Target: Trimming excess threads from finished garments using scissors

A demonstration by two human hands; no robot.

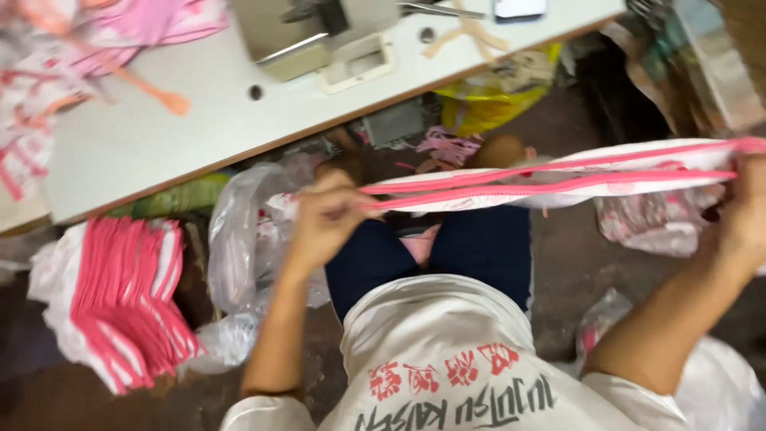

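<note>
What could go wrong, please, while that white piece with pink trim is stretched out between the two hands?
1. The left hand and right hand pull the piece taut in mid-air; a slip could drop it onto the dirty floor.
2. The stack of finished pieces leans at the left and might slide over.
</note>
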